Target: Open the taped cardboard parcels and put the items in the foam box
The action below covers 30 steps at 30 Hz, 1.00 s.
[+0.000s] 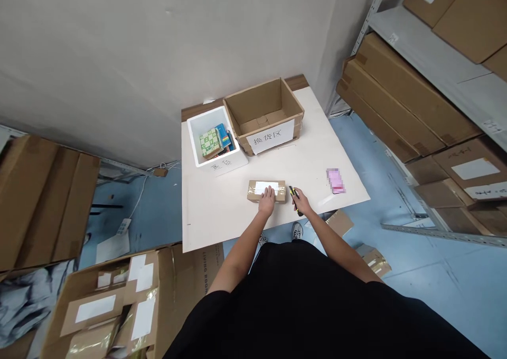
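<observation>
A small taped cardboard box with a white label lies on the white table. My left hand rests flat on top of it, fingers stretched over the label. Just right of the box, my right hand is closed around a black and yellow utility knife, held apart from the cardboard. Whether the blade is out is too small to tell.
Behind stand a white foam box with books and a cardboard bin with a handwritten sign. A blurred pink item lies right. Shelves with cartons flank the right; a large box of parcels stands lower left.
</observation>
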Available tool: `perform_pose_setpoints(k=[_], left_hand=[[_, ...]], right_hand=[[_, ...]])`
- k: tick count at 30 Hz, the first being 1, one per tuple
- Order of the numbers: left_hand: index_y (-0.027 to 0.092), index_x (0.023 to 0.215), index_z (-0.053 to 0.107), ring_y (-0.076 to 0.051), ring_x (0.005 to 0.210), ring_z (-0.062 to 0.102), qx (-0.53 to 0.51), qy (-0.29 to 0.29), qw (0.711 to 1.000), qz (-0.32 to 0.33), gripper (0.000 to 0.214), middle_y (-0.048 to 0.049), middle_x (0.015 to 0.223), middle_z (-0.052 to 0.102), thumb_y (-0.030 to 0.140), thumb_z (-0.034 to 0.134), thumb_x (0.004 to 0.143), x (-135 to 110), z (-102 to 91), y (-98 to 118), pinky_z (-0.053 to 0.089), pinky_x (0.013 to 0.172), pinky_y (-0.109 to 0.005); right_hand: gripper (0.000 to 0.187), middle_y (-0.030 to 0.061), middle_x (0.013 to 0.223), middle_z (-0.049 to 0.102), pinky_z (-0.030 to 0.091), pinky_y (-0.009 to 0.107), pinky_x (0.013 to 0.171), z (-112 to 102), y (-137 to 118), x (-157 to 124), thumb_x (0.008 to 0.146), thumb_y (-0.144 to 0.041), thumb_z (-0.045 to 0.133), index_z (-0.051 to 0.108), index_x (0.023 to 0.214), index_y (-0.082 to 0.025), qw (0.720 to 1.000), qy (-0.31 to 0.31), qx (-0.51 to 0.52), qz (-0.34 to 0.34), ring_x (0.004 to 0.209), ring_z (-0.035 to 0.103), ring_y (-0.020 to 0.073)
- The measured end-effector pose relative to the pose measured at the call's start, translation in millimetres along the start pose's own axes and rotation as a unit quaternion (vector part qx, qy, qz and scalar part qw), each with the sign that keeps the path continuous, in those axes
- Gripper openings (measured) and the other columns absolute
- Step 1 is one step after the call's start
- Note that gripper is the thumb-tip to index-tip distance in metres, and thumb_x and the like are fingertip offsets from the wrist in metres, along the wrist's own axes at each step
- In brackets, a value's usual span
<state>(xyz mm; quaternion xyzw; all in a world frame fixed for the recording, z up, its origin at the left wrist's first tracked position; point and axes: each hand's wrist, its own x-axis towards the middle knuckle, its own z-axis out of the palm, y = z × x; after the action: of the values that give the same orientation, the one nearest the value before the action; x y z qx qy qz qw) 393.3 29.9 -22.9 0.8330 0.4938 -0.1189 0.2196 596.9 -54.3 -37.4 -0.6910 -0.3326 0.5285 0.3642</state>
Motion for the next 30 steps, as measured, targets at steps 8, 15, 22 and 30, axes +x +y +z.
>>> perform_pose_setpoints(k=[8, 15, 22, 30], left_hand=[[0.014, 0.167, 0.034, -0.030, 0.164, 0.027, 0.041, -0.027, 0.998, 0.023, 0.069, -0.0176, 0.177, 0.029, 0.007, 0.039, 0.099, 4.4, -16.0, -10.4, 0.038, 0.125, -0.047], [0.018, 0.166, 0.036, -0.032, 0.163, 0.028, 0.061, -0.042, 0.997, 0.033, 0.065, -0.0189, 0.176, 0.030, 0.017, 0.050, 0.102, 3.4, -15.1, -13.4, 0.044, 0.122, -0.049], [0.022, 0.162, 0.040, -0.032, 0.162, 0.031, 0.074, -0.052, 0.995, 0.037, 0.062, -0.0176, 0.176, 0.031, 0.023, 0.056, 0.102, 2.5, -16.7, -13.9, 0.048, 0.117, -0.048], [0.019, 0.155, 0.051, -0.035, 0.156, 0.038, 0.041, -0.040, 0.998, 0.035, 0.057, -0.0157, 0.172, 0.039, 0.029, 0.064, 0.101, -0.4, -30.0, -13.3, 0.047, 0.116, -0.044]], right_hand=[[0.051, -0.0103, 0.064, 0.059, 0.048, 0.022, 0.041, 14.9, -12.2, 11.5, 0.097, -0.045, 0.063, 0.051, 0.143, -0.027, 0.994, -0.037, 0.104, 0.027, 0.039, 0.054, 0.0114], [0.041, -0.0111, 0.061, 0.056, 0.050, 0.022, 0.041, 11.3, -12.2, 9.7, 0.100, -0.038, 0.060, 0.050, 0.138, -0.027, 0.988, -0.074, 0.128, 0.037, 0.039, 0.053, 0.0122], [0.041, -0.0127, 0.059, 0.054, 0.050, 0.020, 0.041, 7.0, -2.7, -7.5, 0.099, -0.034, 0.059, 0.049, 0.139, -0.028, 0.988, -0.104, 0.108, 0.038, 0.041, 0.052, 0.0117], [0.052, -0.0122, 0.059, 0.057, 0.050, 0.022, 0.042, -10.2, 10.2, -21.9, 0.094, -0.040, 0.068, 0.055, 0.142, -0.025, 0.991, -0.070, 0.106, 0.047, 0.040, 0.052, 0.0118]])
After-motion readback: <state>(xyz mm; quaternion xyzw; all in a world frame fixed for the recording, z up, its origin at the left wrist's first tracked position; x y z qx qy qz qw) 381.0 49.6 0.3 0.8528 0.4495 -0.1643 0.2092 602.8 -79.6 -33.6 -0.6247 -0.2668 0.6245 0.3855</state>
